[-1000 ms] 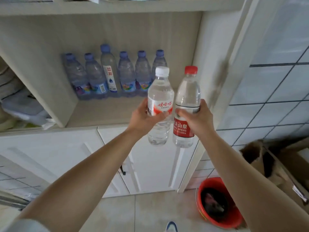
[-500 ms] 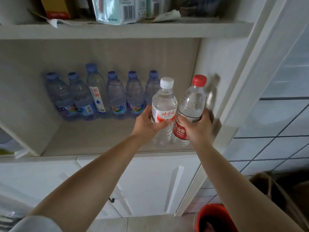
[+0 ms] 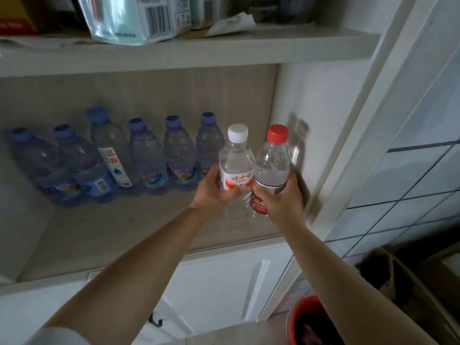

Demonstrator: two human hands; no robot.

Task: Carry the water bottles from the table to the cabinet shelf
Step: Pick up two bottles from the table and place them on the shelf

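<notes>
My left hand [image 3: 215, 189] grips a clear water bottle with a white cap [image 3: 236, 158] round its orange and white label. Right beside it, my right hand [image 3: 283, 200] grips a clear bottle with a red cap [image 3: 273, 158] and a red label. Both bottles stand upright, side by side and touching, at the right end of the wooden cabinet shelf [image 3: 124, 232], close to the white side wall. I cannot tell whether their bases touch the shelf. Several blue-capped bottles [image 3: 149, 160] line the back of the same shelf, left of my hands.
The shelf above [image 3: 189, 53] holds a green-white packet [image 3: 139, 18] and boxes that overhang its edge. White cabinet doors [image 3: 219, 287] sit below. A red bucket [image 3: 308, 322] and a brown cardboard box [image 3: 398, 282] stand on the floor at the right, by the tiled wall [image 3: 410, 170].
Both hands have carried the two bottles up and forward, from in front of the cabinet into the shelf opening at its right end. The view has drawn closer to the shelf.
</notes>
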